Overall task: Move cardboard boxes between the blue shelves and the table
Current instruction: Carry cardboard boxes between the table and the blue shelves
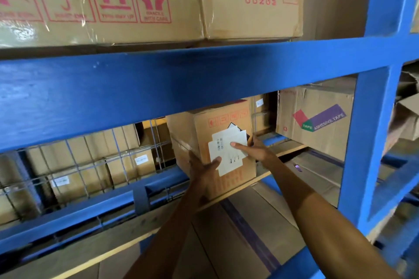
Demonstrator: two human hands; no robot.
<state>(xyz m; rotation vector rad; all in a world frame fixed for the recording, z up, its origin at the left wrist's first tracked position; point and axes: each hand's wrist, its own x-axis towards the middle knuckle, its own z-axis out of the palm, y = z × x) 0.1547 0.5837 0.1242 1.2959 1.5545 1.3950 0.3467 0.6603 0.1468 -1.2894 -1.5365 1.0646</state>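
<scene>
Cardboard box [223, 120] that you hold is at the front edge of the middle level of the blue shelves [383, 2], just under the thick cross beam [158, 88], and it is turned so that one corner points toward you. You cannot tell from this view if its bottom rests on the shelf board [290, 154] or is a little lifted. The blue frame takes most of the view, with an upright post [367, 142] on your right. On the level above lies a large box [102, 0] with red handling symbols, and a second large box [251, 0] with red letters touches its right side. On the middle level, to the right of your box and apart from it, stands a box with an adhesive tape logo [315, 120]. To the left, behind a wire mesh [90, 165], stand several smaller boxes with white labels [129, 163]. A white flat card [229, 154] with a barcode lies against the front face of your box. Your left hand [201, 172] grips the lower left corner of the box, and its thumb presses the card near the lower edge. Your right hand [258, 149] holds the right edge of the box with fingers round that edge, and its thumb lies stretched across the card
</scene>
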